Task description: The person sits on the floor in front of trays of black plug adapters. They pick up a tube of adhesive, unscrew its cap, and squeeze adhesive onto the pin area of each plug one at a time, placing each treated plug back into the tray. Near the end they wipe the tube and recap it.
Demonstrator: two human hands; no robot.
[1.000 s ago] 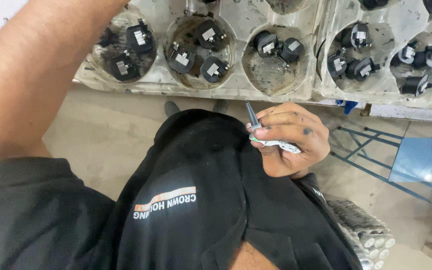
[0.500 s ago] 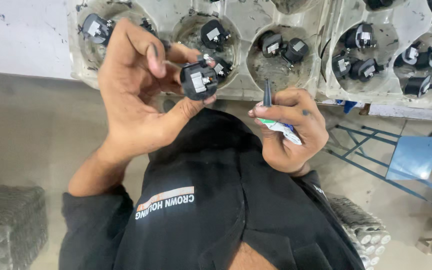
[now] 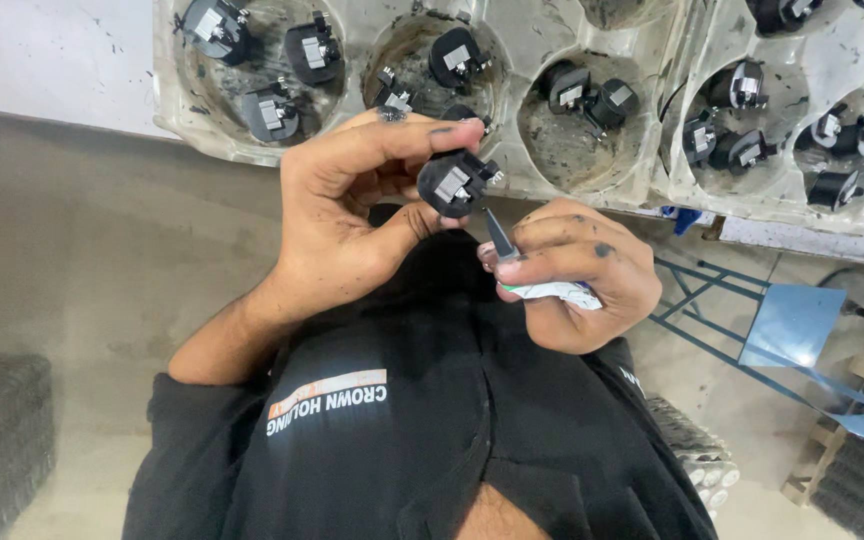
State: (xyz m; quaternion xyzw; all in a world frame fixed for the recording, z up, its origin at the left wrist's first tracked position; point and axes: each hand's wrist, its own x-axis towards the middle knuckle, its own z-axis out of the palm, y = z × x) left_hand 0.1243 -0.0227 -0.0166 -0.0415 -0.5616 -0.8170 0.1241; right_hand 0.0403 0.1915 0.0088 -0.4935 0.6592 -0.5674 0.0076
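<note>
- Black moulded part (image 3: 455,183), small with pale metal contacts, now sits pinched between thumb and fingertips of the left hand (image 3: 352,215), held up in front of the chest, just below the tray edge.
- Half a second ago the same part was higher and further left; a second ago that hand was not near it at all. So: picked, then brought in toward the tool.
- Right hand (image 3: 572,275) closed around a thin grey-tipped tool (image 3: 498,233) with a white wrapped handle; it has risen slightly, and the tip now nearly meets the part's underside. Actual contact cannot be told.
- Hands close together, not touching each other.
- Off-white compartment tray (image 3: 672,180) above holds many similar black parts in round wells.
- Judgement: pick is done; work on this piece looks about to start.
- Blue metal stool (image 3: 787,325) at right.
</note>
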